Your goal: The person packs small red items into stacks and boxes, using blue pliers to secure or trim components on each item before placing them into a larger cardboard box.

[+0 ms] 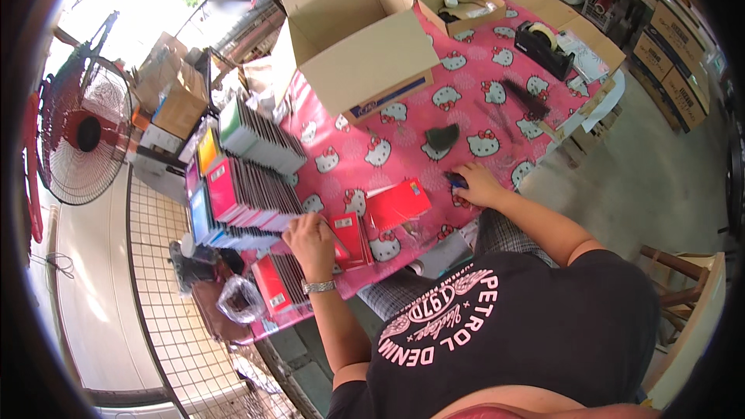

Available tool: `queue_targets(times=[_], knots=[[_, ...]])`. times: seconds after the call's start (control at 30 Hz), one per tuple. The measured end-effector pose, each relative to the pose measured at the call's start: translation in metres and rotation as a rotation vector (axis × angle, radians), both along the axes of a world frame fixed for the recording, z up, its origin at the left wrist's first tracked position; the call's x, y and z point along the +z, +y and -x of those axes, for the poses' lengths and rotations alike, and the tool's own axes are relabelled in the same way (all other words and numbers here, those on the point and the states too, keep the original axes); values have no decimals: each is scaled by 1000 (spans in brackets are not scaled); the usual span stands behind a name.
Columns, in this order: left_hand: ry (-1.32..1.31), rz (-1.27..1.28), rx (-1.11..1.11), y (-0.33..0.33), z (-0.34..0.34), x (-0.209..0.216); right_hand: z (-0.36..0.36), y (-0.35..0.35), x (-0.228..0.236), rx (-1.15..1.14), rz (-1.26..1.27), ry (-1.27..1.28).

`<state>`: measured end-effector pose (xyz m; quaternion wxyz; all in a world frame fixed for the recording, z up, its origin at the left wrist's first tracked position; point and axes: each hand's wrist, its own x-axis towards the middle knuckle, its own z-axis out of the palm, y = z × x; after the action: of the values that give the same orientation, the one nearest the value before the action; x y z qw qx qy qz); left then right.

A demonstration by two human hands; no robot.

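Observation:
My left hand (pixel 310 242), fingers curled together, is at the near end of a long row of red-edged booklets (pixel 250 194); whatever its fingertips grip is hidden. Just right of it lies a small pile of red booklets (pixel 349 237). A single red booklet (pixel 399 203) rests flat between my two hands, with a pale sheet edge showing under it. My right hand (pixel 479 185) rests on the pink patterned cloth, fingers closed around a small dark blue object (pixel 456 180) too covered to name. Beyond it lies a dark green curved piece (pixel 442 137).
More booklet rows, green-edged (pixel 260 136) and blue-edged (pixel 233 225), stand at the left. An open cardboard box (pixel 369 70) is at the back, beside a shallow box (pixel 462 12). A tape dispenser (pixel 545 48) and dark brush-like object (pixel 526 99) lie right. A fan (pixel 85 132) stands far left.

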<state>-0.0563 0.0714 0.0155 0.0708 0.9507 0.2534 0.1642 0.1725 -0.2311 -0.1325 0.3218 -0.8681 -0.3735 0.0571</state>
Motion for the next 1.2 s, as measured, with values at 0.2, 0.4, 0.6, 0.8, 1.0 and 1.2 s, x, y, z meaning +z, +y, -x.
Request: queue_targets(times=[0.2,0.4,0.6,0.8,1.0,1.2], knots=[[18,117,-13,-9,-30,-75,-81,19,8,-367,39,-266],[143,45,-537,-93,-66,-84,-133,-15,-12,-481,213,-246],[154,27,-651,-90,-68,-78,-144,-28,-18,-552,-3,-178],[67,-5,-545,-68,-76,-46,-103,-1,37,-291,-274,20],[-69,-57,-461,-78,-86,-79,-5,40,59,115,-439,67],[-76,1,-501,-69,-78,-79,27,54,66,189,-219,104]])
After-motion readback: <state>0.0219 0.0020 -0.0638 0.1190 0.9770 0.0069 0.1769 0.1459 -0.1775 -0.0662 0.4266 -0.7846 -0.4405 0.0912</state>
